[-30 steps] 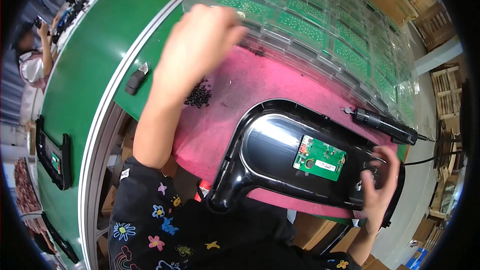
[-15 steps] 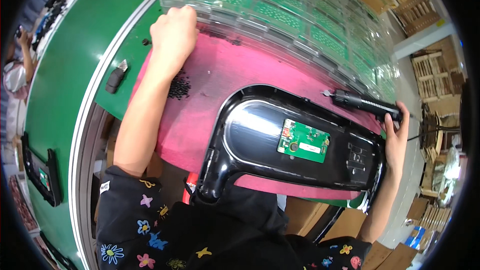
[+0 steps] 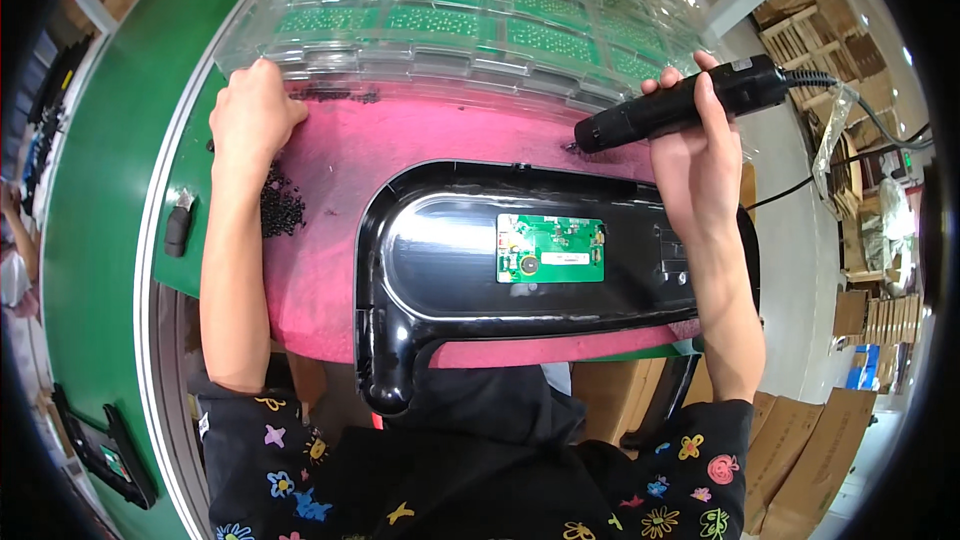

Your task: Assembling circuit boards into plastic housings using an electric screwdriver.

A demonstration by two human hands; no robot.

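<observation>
My right hand (image 3: 700, 145) grips a black electric screwdriver (image 3: 685, 112), its tip pointing left, held above the pink mat beyond a black plastic housing. My left hand (image 3: 255, 112) is closed, knuckles up, at the mat's far left by the clear tray's near corner; whatever its fingers hold is hidden. A heap of small black screws (image 3: 282, 205) lies just nearer than that hand. The glossy black housing (image 3: 450, 300) rests on the mat between my forearms, its curved arm pointing toward me. Inside it sits a green circuit board (image 3: 550, 248) with a white label.
Clear plastic trays (image 3: 440, 50) of green boards stretch along the far side. The pink mat (image 3: 335, 180) covers the bench. A dark wrapped object (image 3: 178, 230) lies at the left. Another housing (image 3: 110, 455) sits on the green surface at lower left. Cardboard boxes (image 3: 815, 460) stand at lower right.
The screwdriver, lying beyond the housing's right end under my right hand, is now lifted and swung up in my grip. My left hand stays closed near the tray. The view has shifted.
</observation>
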